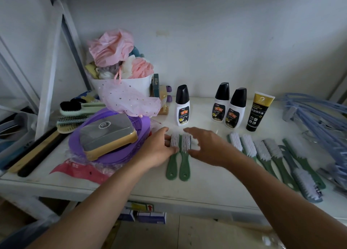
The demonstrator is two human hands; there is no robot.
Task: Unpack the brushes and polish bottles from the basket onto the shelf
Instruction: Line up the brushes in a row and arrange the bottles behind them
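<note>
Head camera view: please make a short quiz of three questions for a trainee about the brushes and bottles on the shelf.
1. True or false: the polish bottles stand upright on the shelf.
2. How many white bottles with black caps are there? A) two B) three C) five
3. Fill in: the two green-handled brushes between the hands lie ____ by side.

Key
1. True. All stand behind the brushes, beside the black and gold tube.
2. B. One stands apart on the left; two stand close together.
3. Side. The left hand touches the left brush head; the right hand is open, at or just over the right one.
</note>
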